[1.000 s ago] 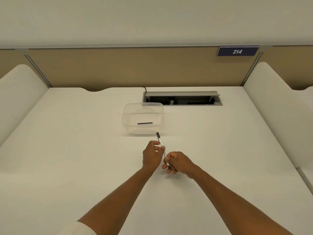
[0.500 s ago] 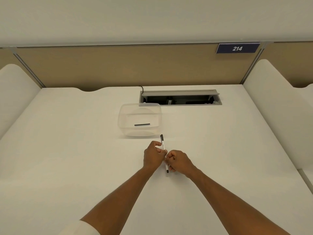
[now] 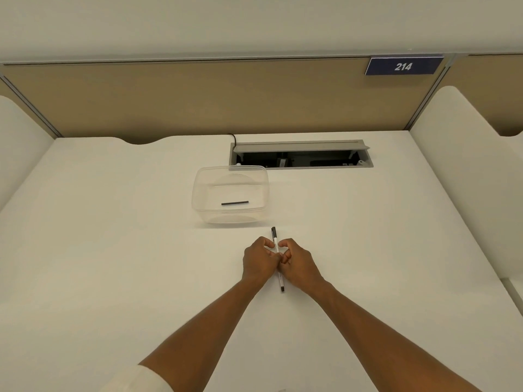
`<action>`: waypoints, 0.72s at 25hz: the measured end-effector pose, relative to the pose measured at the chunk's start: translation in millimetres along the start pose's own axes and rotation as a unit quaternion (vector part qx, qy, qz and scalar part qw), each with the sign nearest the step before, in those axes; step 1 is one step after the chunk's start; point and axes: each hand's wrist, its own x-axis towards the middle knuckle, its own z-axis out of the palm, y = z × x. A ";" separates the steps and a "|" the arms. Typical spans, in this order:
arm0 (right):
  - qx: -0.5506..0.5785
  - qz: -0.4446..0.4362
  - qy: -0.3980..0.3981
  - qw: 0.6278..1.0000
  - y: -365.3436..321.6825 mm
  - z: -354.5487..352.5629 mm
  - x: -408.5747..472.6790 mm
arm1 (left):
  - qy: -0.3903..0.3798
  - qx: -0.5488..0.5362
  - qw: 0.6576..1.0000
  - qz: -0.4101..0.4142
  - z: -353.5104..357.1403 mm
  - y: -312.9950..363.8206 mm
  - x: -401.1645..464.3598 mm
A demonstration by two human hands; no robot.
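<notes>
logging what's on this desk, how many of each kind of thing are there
pen: 1, gripped by left hand and right hand
clear tub: 1
black stick in the tub: 1
total: 3

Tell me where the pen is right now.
In the head view the pen is mid-desk, pinched between the left hand and the right hand; the clear container stands just beyond its far black end, slightly to the left.

White desk [image 3: 113,264], tan partition [image 3: 198,100], sign 214 [image 3: 403,66]
</notes>
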 end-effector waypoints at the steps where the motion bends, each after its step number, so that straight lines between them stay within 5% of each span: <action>1: -0.008 -0.002 -0.001 1.000 0.6 -0.5 0.7 | 0.000 0.007 1.000 0.001 0.5 0.5 1.0; 18: -0.084 -0.002 -0.021 0.996 -4.3 1.8 4.9 | 0.013 0.072 0.997 -0.011 5.7 7.5 1.5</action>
